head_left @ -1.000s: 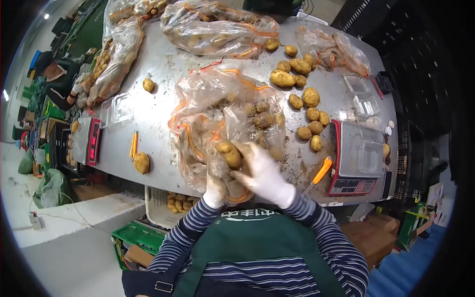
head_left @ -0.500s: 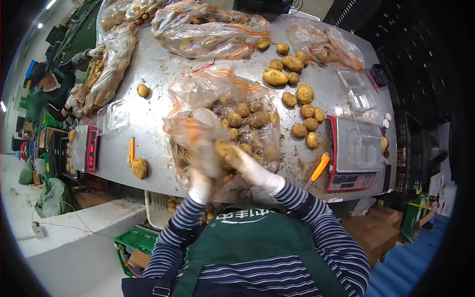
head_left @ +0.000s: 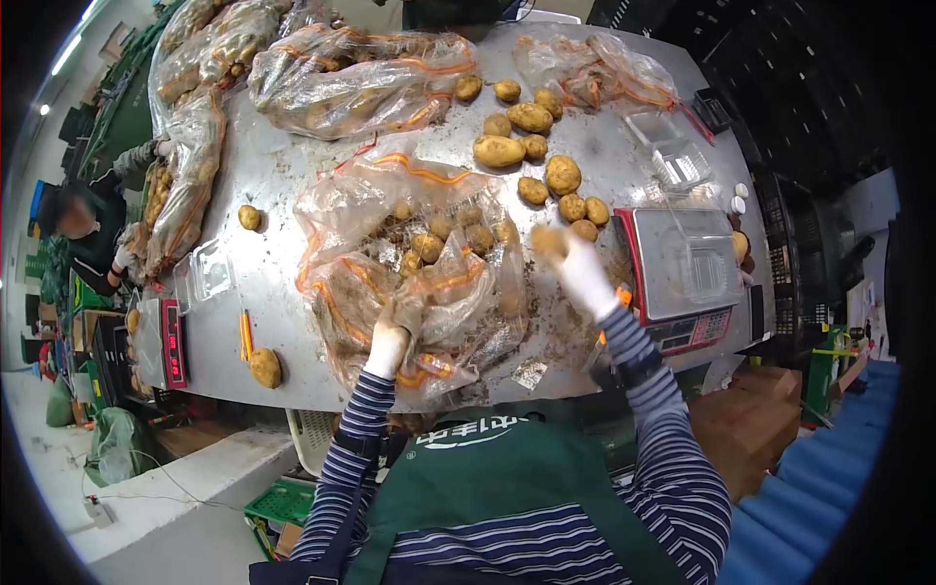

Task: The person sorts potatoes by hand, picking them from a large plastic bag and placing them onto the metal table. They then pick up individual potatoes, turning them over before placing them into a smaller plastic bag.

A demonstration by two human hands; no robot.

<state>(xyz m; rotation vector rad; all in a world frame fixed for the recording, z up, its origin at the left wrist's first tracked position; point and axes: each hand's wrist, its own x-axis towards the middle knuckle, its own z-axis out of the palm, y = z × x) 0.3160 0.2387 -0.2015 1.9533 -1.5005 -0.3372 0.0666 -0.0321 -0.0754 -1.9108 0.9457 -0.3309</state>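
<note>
A clear plastic bag (head_left: 336, 219) with orange bands lies spread on the metal table, its mouth open over several soil-dusted potatoes (head_left: 427, 246). My left hand (head_left: 392, 336), in a white glove with dirty fingers, is closed on the film at the bag's near side. To the right of the bag, my right hand (head_left: 582, 273), also gloved and slightly blurred, grips a potato (head_left: 549, 241) above the table. Just beyond that hand, loose potatoes (head_left: 563, 175) lie in a scattered row reaching toward the back.
A red-edged scale (head_left: 673, 273) holding clear trays stands at right, an orange-handled knife (head_left: 624, 295) partly behind my right arm. More filled bags (head_left: 361, 83) lie at the back. On the left are another scale (head_left: 174, 341), an orange pen-like tool (head_left: 245, 336) and a co-worker (head_left: 88, 229).
My right hand has moved right, away from the bag, carrying a potato. My left hand has lowered the bag's film, which now lies folded over the near side. The view has shifted slightly.
</note>
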